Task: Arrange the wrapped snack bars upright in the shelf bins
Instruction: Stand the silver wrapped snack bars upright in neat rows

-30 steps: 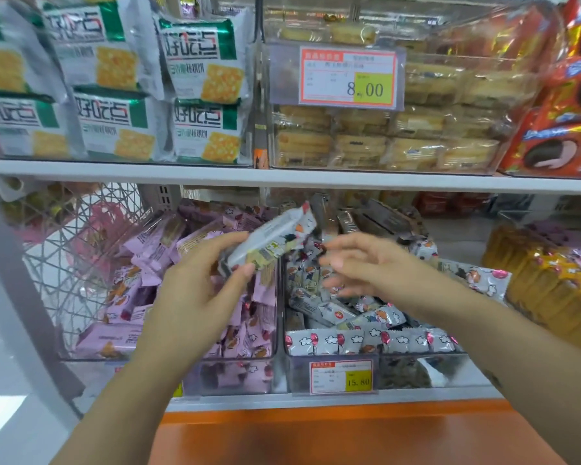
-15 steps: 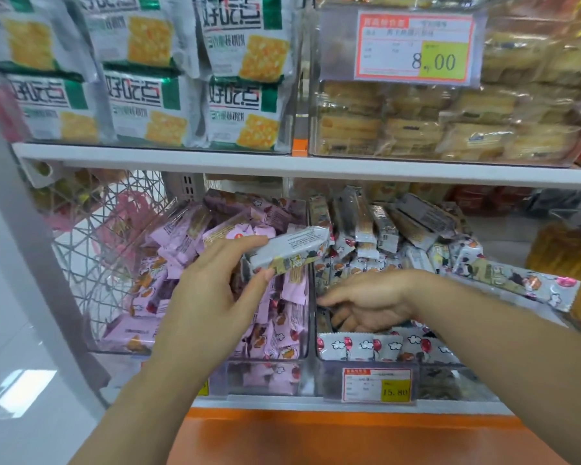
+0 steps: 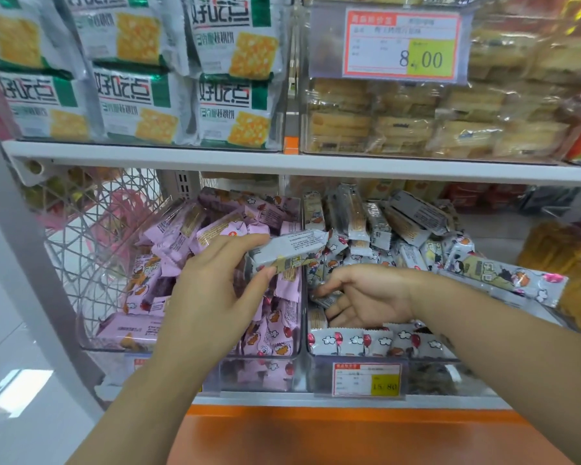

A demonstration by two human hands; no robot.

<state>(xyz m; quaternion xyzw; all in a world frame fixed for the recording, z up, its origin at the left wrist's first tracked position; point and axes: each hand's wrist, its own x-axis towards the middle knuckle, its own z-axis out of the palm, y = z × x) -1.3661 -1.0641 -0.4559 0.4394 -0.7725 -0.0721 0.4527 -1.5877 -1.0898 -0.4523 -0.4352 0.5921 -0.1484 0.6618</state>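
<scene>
While over divider, bar (left hand)

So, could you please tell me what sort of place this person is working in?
Most likely a grocery or convenience shop. Price tags are clipped to the clear bins, the shelf above holds stacked cracker packs, and the left hand holds a grey snack bar over them.

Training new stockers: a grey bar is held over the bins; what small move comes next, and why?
Probably stand the bar upright in the right bin: the left hand holds it sideways, and the right hand reaches among matching bars.
</scene>
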